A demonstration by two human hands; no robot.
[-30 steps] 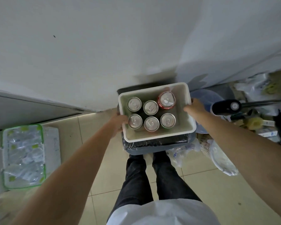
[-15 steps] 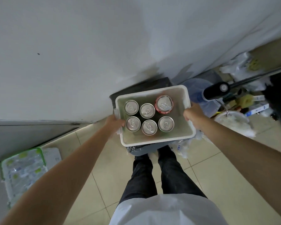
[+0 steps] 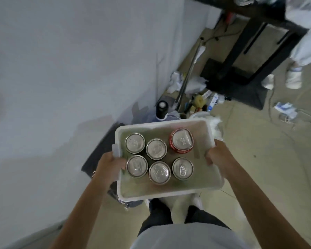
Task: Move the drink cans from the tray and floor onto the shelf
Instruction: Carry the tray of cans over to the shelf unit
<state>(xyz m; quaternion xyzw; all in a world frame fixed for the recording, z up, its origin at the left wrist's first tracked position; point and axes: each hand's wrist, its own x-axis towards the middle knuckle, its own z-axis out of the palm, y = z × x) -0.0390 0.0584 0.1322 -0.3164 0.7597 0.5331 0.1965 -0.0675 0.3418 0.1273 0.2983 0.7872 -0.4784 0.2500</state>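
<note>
Gripping a white tray [image 3: 171, 193] by its two short sides, the person carries it in the air above a tiled floor [image 3: 258, 168], level with the waist. The left hand [image 3: 109, 168] is clamped on the tray's rim at nine o'clock, thumb hooked over the edge just beside a can. The right hand [image 3: 217, 157] is wrapped around the rim at three o'clock, fingers curled over the wall.

Six drink cans stand upright inside the tray, tops facing up, in two rows of three. Five are silver: the far row holds one [image 3: 135, 142] at ten o'clock and one [image 3: 156, 149] near the centre; the near row holds one [image 3: 137, 166] at eight o'clock, one [image 3: 159, 172] at six o'clock and one [image 3: 183, 168] at five o'clock. A red can [image 3: 181, 140] stands at one o'clock, slightly apart from its row neighbours. The near strip of the tray's bottom is bare.

A pale wall [image 3: 61, 69] fills the side toward nine and eleven o'clock. Beyond the tray at twelve o'clock stands a dark bottle with a white cap [image 3: 162, 109], and past it lie crumpled white bags [image 3: 192, 83] and small clutter on the floor. A black frame [image 3: 244, 56] rises at one o'clock. Below the tray, dark trousers [image 3: 160, 216] show.
</note>
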